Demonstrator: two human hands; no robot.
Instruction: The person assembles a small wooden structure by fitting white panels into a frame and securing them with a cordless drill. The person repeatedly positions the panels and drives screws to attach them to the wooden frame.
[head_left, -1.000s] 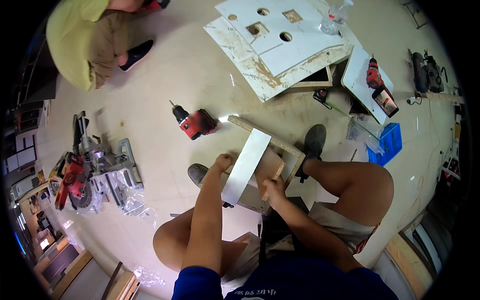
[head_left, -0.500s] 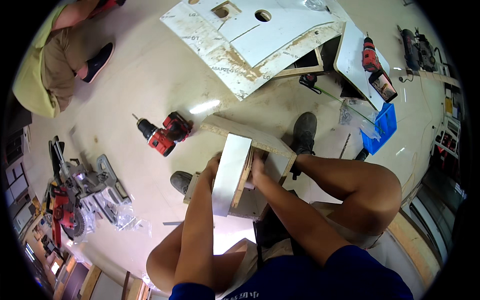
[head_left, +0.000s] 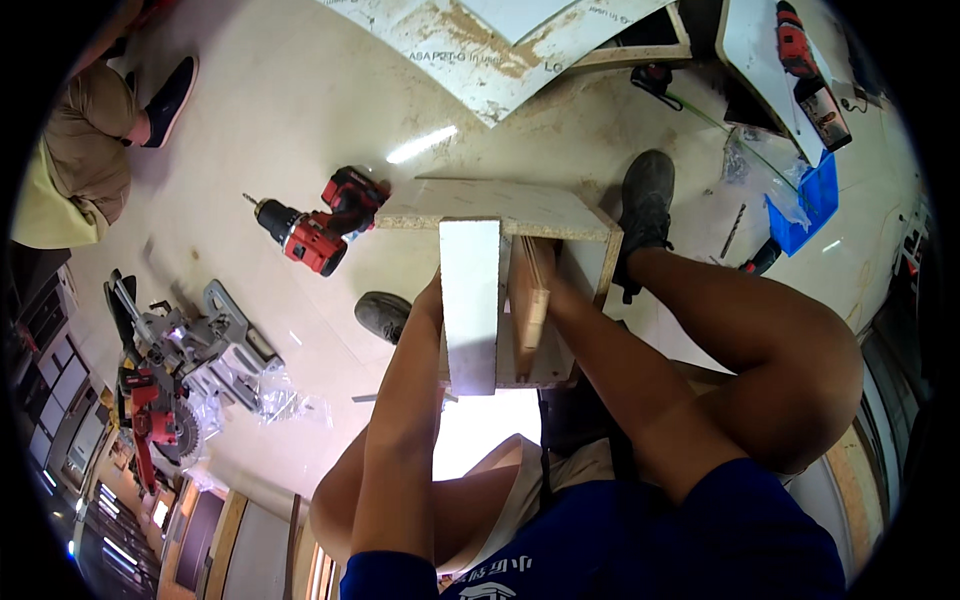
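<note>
Between my legs stands a particleboard box (head_left: pixel 520 205) with pale faces and raw brown edges. A narrow white panel (head_left: pixel 470 310) rises upright at its near left side. Against the panel's left side rests my left hand (head_left: pixel 432 297), its fingers hidden behind the panel. My right hand (head_left: pixel 562 285) reaches into the box's right opening, pressed to a layered plywood strip (head_left: pixel 530 310). The strip is tilted and stands slightly apart from the white panel. It looks held by my right hand, though most of those fingers are hidden.
A red drill (head_left: pixel 315 235) lies left of the box; a miter saw (head_left: pixel 170 400) stands farther left. White sheets (head_left: pixel 490 90) lie ahead. At right are a blue tray (head_left: pixel 805 205), a loose drill bit (head_left: pixel 733 230) and another drill (head_left: pixel 795 45). A person's shoe (head_left: pixel 172 100) is at far left.
The box has turned a little and the white panel now stands straighter. The plywood strip has come away from the panel toward the right, along with my right hand. The view has also shifted.
</note>
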